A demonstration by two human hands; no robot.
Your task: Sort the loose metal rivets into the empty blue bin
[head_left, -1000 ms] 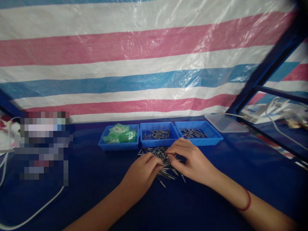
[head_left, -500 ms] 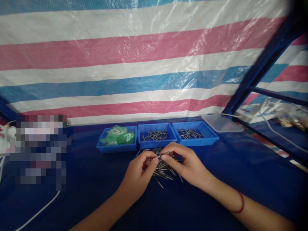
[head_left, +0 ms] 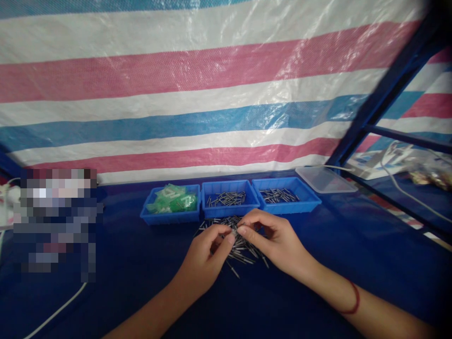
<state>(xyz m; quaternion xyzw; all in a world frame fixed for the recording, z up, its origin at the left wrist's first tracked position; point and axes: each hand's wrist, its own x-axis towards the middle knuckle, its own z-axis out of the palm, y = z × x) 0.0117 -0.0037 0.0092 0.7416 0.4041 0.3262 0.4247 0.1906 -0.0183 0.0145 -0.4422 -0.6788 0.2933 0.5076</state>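
Note:
Over a loose pile of thin metal rods (head_left: 243,252), my two hands meet almost fingertip to fingertip. My left hand (head_left: 208,252) is closed in a pinch of thumb and forefinger. Opposite it, my right hand (head_left: 273,240) pinches too, its other fingers curled. A small silvery piece (head_left: 234,231) shows between the fingertips; it looks like one of the rods, mostly hidden by the fingers. Just behind the pile, a blue tray (head_left: 231,212) and a second blue tray (head_left: 291,207) to its right hold similar rods.
A third blue tray (head_left: 171,217) at left holds green plastic packets (head_left: 173,197). A clear plastic lid (head_left: 326,180) lies behind at right. Striped sheeting (head_left: 197,117) hangs behind the blue table. A blue metal frame (head_left: 374,106) stands right; a white cable (head_left: 58,310) runs at left.
My fingertips have shifted slightly, and less of the thin rod shows between them. Both hands stay over the pile; the trays have not moved on the table.

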